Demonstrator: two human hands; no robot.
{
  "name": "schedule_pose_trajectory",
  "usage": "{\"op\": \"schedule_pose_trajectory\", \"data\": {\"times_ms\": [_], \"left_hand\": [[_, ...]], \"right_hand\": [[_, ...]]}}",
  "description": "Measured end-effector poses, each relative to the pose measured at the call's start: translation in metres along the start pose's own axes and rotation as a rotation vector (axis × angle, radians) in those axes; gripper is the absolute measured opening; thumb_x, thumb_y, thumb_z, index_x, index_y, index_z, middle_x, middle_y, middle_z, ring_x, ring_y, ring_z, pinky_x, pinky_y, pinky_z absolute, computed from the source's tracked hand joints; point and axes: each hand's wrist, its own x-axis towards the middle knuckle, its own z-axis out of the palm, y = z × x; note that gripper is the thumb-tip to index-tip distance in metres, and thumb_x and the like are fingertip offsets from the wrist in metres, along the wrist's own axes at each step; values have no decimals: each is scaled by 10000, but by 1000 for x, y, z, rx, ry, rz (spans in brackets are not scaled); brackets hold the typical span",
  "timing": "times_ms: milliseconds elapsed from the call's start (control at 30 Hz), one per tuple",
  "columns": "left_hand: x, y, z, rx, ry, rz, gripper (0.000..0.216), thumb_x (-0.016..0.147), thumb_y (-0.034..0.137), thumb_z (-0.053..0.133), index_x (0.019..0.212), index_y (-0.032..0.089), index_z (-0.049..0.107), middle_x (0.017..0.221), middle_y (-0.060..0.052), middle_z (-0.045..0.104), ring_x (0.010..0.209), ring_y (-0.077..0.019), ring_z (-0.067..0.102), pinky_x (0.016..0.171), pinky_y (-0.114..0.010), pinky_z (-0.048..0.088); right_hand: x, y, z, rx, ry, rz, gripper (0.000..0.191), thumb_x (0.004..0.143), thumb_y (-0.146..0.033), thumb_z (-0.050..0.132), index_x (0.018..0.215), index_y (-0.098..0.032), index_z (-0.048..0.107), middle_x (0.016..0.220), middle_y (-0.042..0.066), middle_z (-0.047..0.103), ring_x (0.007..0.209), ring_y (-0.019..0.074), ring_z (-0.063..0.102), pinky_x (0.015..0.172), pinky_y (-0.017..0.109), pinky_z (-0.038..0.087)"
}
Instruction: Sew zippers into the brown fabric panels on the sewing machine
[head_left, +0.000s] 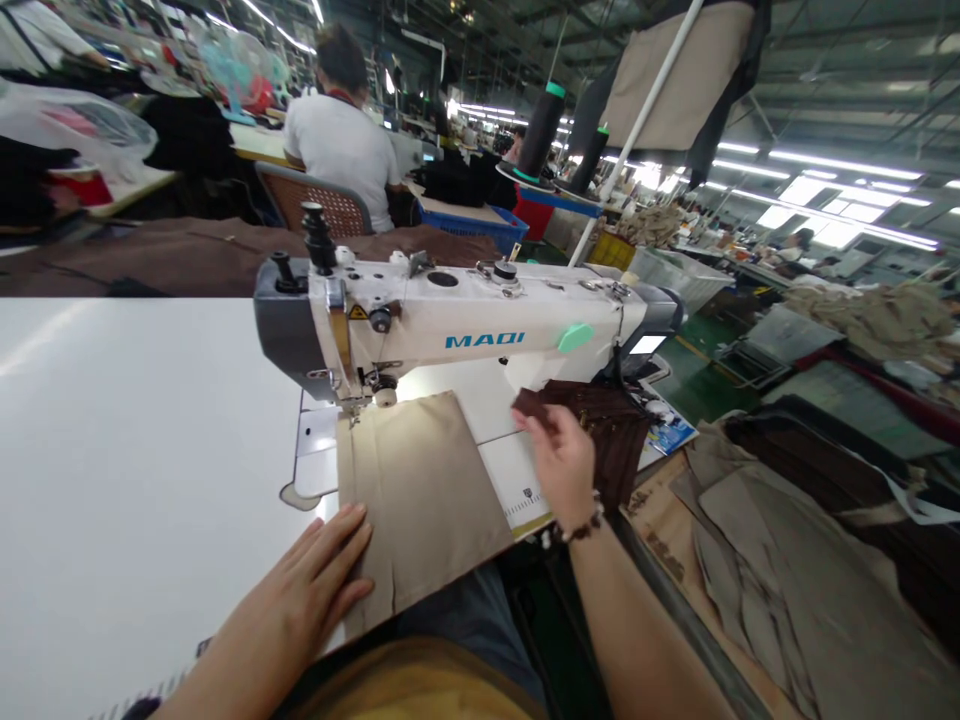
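Observation:
A beige fabric panel (435, 490) lies on the white table, its far left corner under the needle area of a white sewing machine (480, 320). My left hand (330, 565) rests flat on the panel's left edge, fingers stretched out. Right of the panel, my right hand (561, 455) pinches a small dark brown fabric piece (534, 404) between thumb and fingers, held up off the table. Just behind that hand, a stack of dark brown fabric pieces (619, 440) lies at the table's right end, partly hidden by it.
Brown cloth (187, 250) lies along the table's far edge. Large beige and dark fabric pieces (780, 560) are piled on a surface to the right. Thread cones (540, 135) stand behind the machine. A person in a white shirt (341, 140) sits farther back.

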Motion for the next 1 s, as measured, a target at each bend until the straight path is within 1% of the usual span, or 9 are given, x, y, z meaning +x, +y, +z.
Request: {"op": "schedule_pose_trajectory", "data": {"times_ms": [33, 100, 200, 333, 500, 667, 733, 867, 1000], "left_hand": [[-1, 3, 0, -22, -2, -39, 380, 918, 407, 298, 1192, 219, 484, 1181, -56, 555, 1079, -250, 542, 915, -404, 468], [-3, 11, -4, -77, -18, -154, 351, 931, 346, 267, 1158, 216, 500, 1156, -65, 551, 1022, -230, 571, 863, -371, 505], [-4, 24, -16, -147, -15, -279, 290, 922, 253, 297, 1101, 192, 516, 1186, -87, 498, 980, -196, 574, 808, -302, 527], [-2, 32, -27, -183, -13, -269, 280, 892, 101, 291, 997, 136, 548, 1077, -89, 539, 930, -176, 550, 826, -303, 512], [-2, 32, -24, -186, -89, -253, 197, 854, 67, 411, 796, 128, 589, 1019, -64, 549, 903, -177, 512, 847, -320, 500], [-1, 33, -28, -188, -81, -220, 156, 817, 51, 472, 731, 95, 595, 1018, -97, 526, 930, -200, 491, 865, -328, 503], [0, 33, -32, -190, -73, -216, 160, 817, 38, 452, 772, 79, 599, 1057, -112, 510, 977, -206, 478, 913, -323, 484], [4, 33, -41, -180, -84, -214, 218, 833, 26, 380, 864, 54, 595, 1094, -132, 494, 1014, -214, 473, 948, -323, 468], [5, 33, -44, -184, -104, -226, 240, 854, 43, 349, 897, 72, 583, 1099, -118, 494, 1032, -208, 473, 955, -325, 464]], "right_hand": [[-8, -23, 8, 217, 37, -79, 285, 906, -160, 254, 1023, -138, 512, 1039, 89, 601, 951, 106, 571, 798, 201, 461], [-23, -63, 26, 537, -61, -384, 220, 846, -117, 345, 926, -134, 550, 1047, 84, 603, 987, 115, 553, 857, 203, 446], [-45, -98, 46, 603, -286, -638, 223, 832, -98, 379, 928, -108, 580, 1063, 95, 606, 990, 143, 552, 869, 231, 451], [-52, -100, 47, 579, -398, -635, 219, 852, -114, 404, 928, -127, 608, 1029, 80, 619, 972, 170, 546, 883, 299, 444], [-20, -93, 29, 661, -653, -653, 215, 842, -101, 443, 940, -177, 618, 1037, 39, 591, 983, 124, 530, 898, 253, 425], [7, -108, 41, 390, -541, -661, 373, 845, -78, 357, 1144, -193, 549, 1079, 97, 512, 931, 165, 527, 833, 330, 461], [13, -113, 51, 283, -510, -712, 348, 831, -69, 361, 1074, -176, 585, 1111, 110, 504, 953, 196, 517, 848, 376, 451], [20, -114, 58, 324, -489, -683, 212, 849, -110, 380, 869, -133, 590, 1105, 97, 553, 1018, 193, 503, 912, 359, 423], [25, -113, 59, 302, -497, -666, 203, 865, -199, 419, 747, -147, 576, 1061, 81, 598, 976, 201, 531, 910, 386, 424]]}}
